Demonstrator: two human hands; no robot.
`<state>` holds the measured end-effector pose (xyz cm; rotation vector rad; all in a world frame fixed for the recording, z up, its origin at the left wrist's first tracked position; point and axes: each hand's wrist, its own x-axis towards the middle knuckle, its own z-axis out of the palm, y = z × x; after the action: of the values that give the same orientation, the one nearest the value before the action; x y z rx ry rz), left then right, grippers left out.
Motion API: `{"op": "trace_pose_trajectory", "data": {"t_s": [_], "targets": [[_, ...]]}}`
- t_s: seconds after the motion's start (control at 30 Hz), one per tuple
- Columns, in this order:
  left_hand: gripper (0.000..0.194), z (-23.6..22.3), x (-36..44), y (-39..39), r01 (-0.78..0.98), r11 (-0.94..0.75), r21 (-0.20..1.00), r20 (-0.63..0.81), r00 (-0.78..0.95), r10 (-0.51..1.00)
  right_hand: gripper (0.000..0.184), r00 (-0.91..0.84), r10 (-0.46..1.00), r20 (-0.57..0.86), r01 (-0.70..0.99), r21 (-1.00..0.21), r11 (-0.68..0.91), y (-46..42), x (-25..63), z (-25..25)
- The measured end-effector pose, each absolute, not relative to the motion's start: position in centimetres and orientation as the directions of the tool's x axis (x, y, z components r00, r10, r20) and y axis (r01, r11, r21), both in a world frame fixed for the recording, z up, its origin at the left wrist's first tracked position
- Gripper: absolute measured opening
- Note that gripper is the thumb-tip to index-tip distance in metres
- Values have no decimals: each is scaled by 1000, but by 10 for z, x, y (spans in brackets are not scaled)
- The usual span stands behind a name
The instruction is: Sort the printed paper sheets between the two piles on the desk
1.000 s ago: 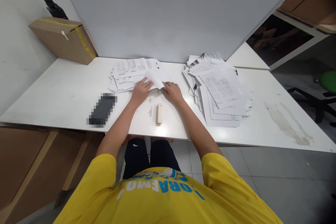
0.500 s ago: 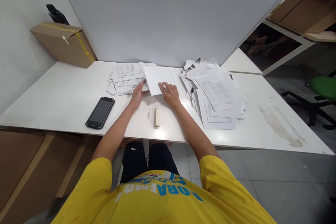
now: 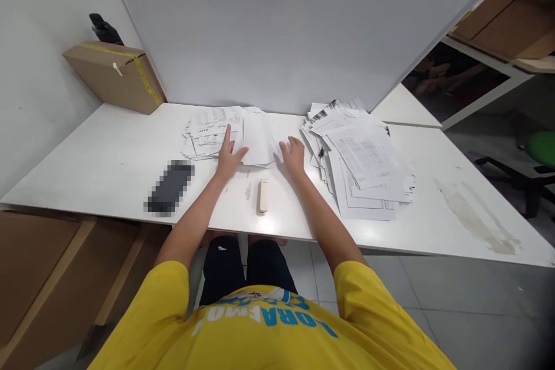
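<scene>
1. Paper, plain white, rectangular and apparently more than one sheet thick (image 3: 259, 141), lies between the two hands on the white, flat-topped bench (image 3: 108, 162), its left side against a low heap of printed white sheets (image 3: 210, 124).
2. Left hand (image 3: 228, 159): fingers spread wide, index pointing away from the body, thumb reaching toward the paper's near left edge. No grip shows; whether the thumb touches cannot be told.
3. Right hand (image 3: 293, 157): fingers loosely curved and parted beside the right edge, closed on nothing visible; contact is likewise uncertain.
4. Edge control, as judged here: level pressure from both sides suits thin sheets, since a one-sided push would probably skew or buckle them.
5. Alignment: the lower edges appear slightly uneven, so light taps with flat fingers should serve better than pinching.
6. Clearance: sideways strokes are best kept short, lest they disturb the left heap or the taller, fanned pile of printed white paper (image 3: 364, 153). The cream, oblong, stapler-like object (image 3: 262, 196) sits nearer the body, apart from both hands.
</scene>
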<state>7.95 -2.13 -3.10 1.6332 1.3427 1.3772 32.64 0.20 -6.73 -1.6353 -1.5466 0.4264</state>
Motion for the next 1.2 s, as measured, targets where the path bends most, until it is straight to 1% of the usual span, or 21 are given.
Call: {"op": "trace_pose_trajectory", "data": {"t_s": [0.03, 0.07, 0.1, 0.17, 0.23, 0.27, 0.33, 0.4, 0.47, 0.53, 0.63, 0.7, 0.77, 0.83, 0.9, 1.03, 1.1, 1.2], "targets": [[86, -31, 80, -25, 353, -318, 880, 347, -18, 938, 65, 218, 954, 208, 600, -799, 37, 4, 330, -69], [84, -31, 81, -29, 397, -345, 851, 369, 17, 929, 64, 194, 972, 134, 522, -853, 13, 4, 333, -69], [78, -32, 83, -32, 435, -380, 816, 399, 52, 915, 64, 134, 988, 78, 425, -905, 14, 3, 337, -68], [64, -35, 86, -37, 481, -458, 747, 471, 103, 876, 68, -1, 1000, 21, 173, -985, 21, -1, 341, -63], [56, -36, 89, -40, 487, -510, 709, 527, 114, 842, 70, -90, 996, 10, -37, -999, 7, -7, 344, -57], [55, -36, 89, -41, 481, -518, 707, 542, 101, 834, 66, -121, 993, 1, -102, -995, -12, -10, 344, -54], [59, -35, 89, -43, 464, -500, 731, 543, 49, 838, 53, -166, 986, -34, -188, -980, -66, -13, 343, -48], [66, -32, 87, -43, 444, -475, 760, 528, 4, 849, 41, -148, 988, -47, -254, -964, -84, -14, 342, -45], [68, -28, 86, -43, 417, -488, 767, 539, -6, 842, 37, -59, 998, -9, -316, -948, -28, -11, 341, -43], [60, -25, 86, -42, 371, -531, 762, 567, 13, 823, 36, 52, 997, 54, -351, -934, 69, -8, 342, -42], [48, -22, 89, -39, 286, -561, 777, 579, 28, 815, 34, 201, 973, 114, -328, -928, 177, -4, 351, -41], [44, -22, 91, -36, 249, -521, 817, 540, -10, 842, 32, 276, 953, 121, -275, -940, 199, -2, 359, -42], [42, -24, 91, -33, 227, -440, 869, 465, -74, 882, 33, 320, 940, 117, -221, -956, 195, -2, 366, -44], [40, -26, 92, -30, 203, -361, 910, 389, -122, 913, 35, 325, 937, 125, -186, -963, 193, -3, 372, -46], [36, -29, 92, -27, 172, -317, 933, 341, -133, 931, 38, 306, 942, 139, -171, -965, 198, -4, 375, -47], [31, -36, 93, -21, 141, -307, 941, 324, -120, 938, 43, 278, 947, 160, -180, -960, 215, -5, 376, -46], [32, -39, 90, -14, 166, -308, 937, 338, -207, 918, 43, 283, 944, 168, -200, -952, 230, -6, 377, -44], [32, -41, 77, 0, 250, -249, 936, 338, -432, 836, 40, 293, 939, 178, -182, -954, 237, -7, 376, -43]]}}
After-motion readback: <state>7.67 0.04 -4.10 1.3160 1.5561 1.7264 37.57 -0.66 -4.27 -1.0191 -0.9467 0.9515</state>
